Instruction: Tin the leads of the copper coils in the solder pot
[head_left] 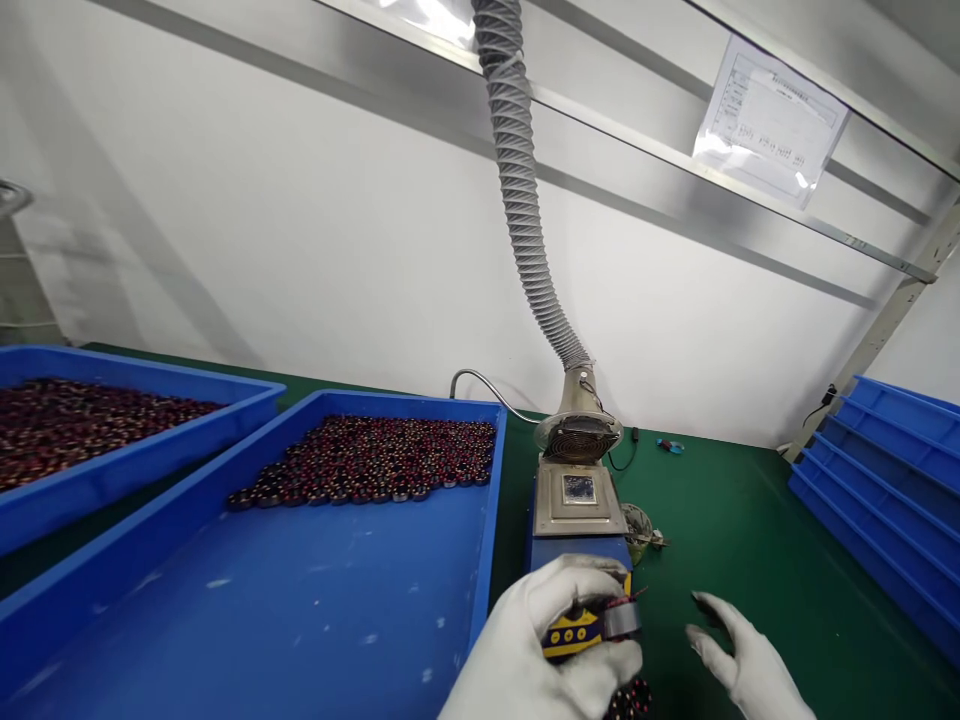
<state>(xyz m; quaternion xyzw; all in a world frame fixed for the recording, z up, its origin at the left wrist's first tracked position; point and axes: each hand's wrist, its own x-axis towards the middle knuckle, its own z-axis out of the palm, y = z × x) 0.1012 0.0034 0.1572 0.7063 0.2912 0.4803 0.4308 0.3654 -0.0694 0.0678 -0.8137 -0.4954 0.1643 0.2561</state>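
Note:
My left hand (555,640), in a white glove with darkened fingertips, is closed on a small round part (622,619) with a grey metallic side and thin reddish strands at its top. It is in front of a solder pot (581,550) with a blue body, whose yellow-and-blue button panel (574,636) shows between the fingers. Below this hand, more small dark parts with red dots (631,700) are partly hidden. My right hand (739,650), also gloved, is over the green tabletop to the right, thumb and fingers apart, holding nothing.
A blue tray (337,600) left of the pot has many dark round parts (382,455) at its far end. Another filled tray (150,460) is farther left. A grey hose (525,200) hangs over the pot. A small cup (636,530) and stacked blue trays (885,490) are right.

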